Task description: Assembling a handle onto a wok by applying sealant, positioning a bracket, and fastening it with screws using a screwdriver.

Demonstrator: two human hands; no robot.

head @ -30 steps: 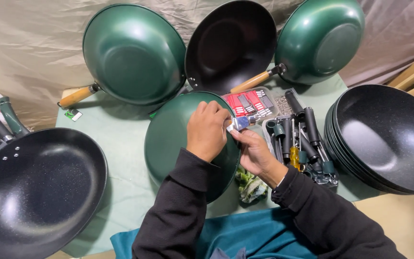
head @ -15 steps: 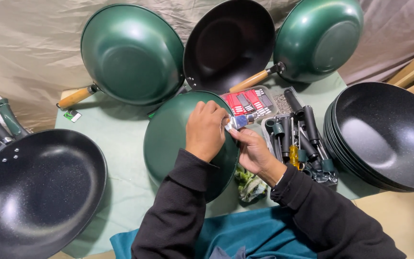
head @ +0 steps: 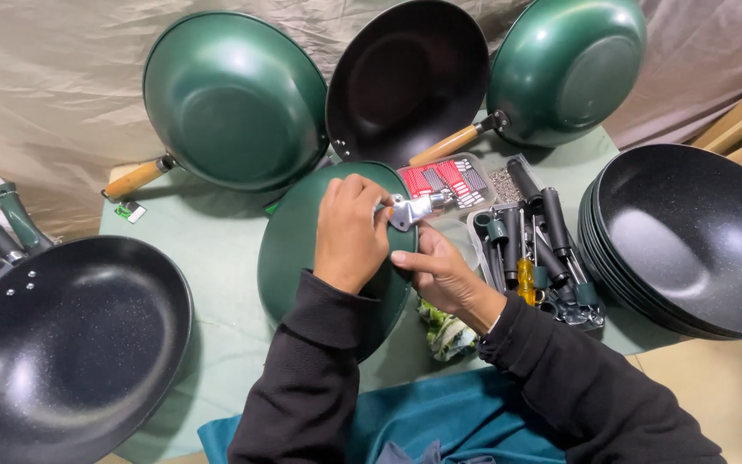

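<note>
A: Item one, largest: stack of black speckled woks (head: 689, 249), well to the right of the hands. Next?

B: Single black wok (head: 62, 344), well to the left of the hands. Beyond the hands, propped against the backdrop: two green woks with wooden handles (head: 234, 99) (head: 573, 64), one black pan (head: 405, 82) between them.

A: The item in work?

B: Upturned green wok (head: 302, 249), directly under both hands. Left hand (head: 349, 236) rests on its rim, fingers closed on a small metal handle bracket (head: 412, 209). Right hand (head: 444, 275) sits just beside and below, fingertips pressed to the wok's edge beneath the bracket. Hands close together, nearly touching.

A: Step?

B: By my reading, seating the bracket on the rim; fastening not yet done.

A: Next requirement?

B: Likely alignment of the bracket holes, then a fastener and driver from the clear tray of dark handles and tools (head: 534, 253), just right of the right hand. Red-and-grey packet (head: 448, 179) lies just beyond the bracket.
</note>
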